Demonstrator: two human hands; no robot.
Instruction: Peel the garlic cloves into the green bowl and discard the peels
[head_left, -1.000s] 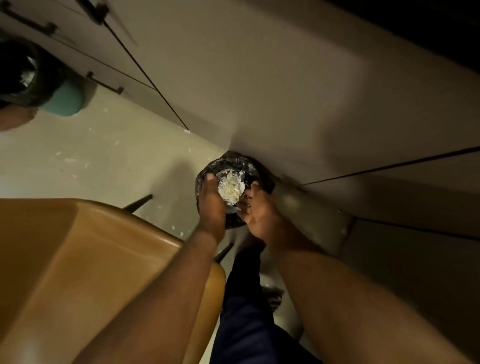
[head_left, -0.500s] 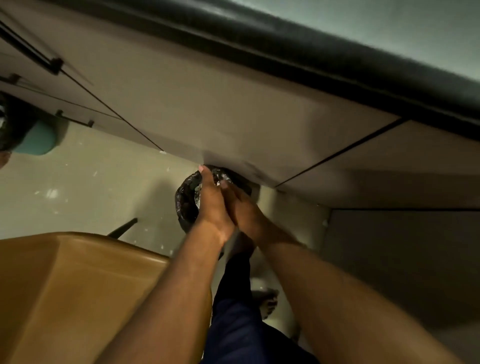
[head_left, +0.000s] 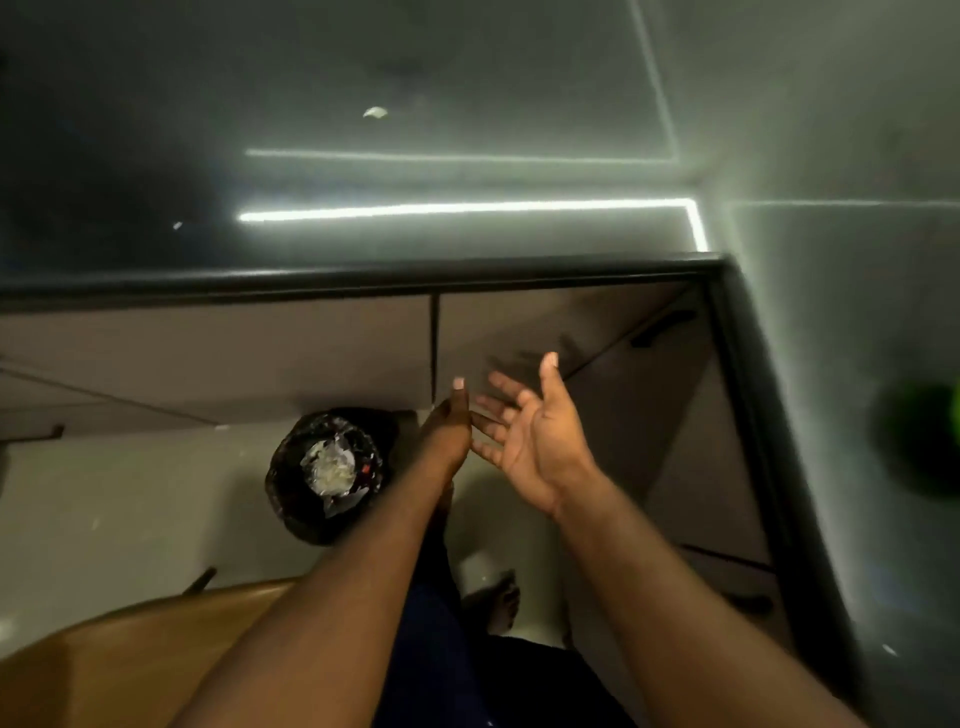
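Two hands are held just right of the one black-lined bin (head_left: 296, 514) — left hand (head_left: 445, 432) flat, right hand (head_left: 535, 441) splayed, nothing gripped. One heap of garlic peels (head_left: 330, 467) is seen inside the bin.

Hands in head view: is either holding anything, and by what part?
Nothing is held. The right hand is open, palm up, fingers spread; the left hand has straight fingers and is empty. The peels lie in the black-lined bin on the floor.
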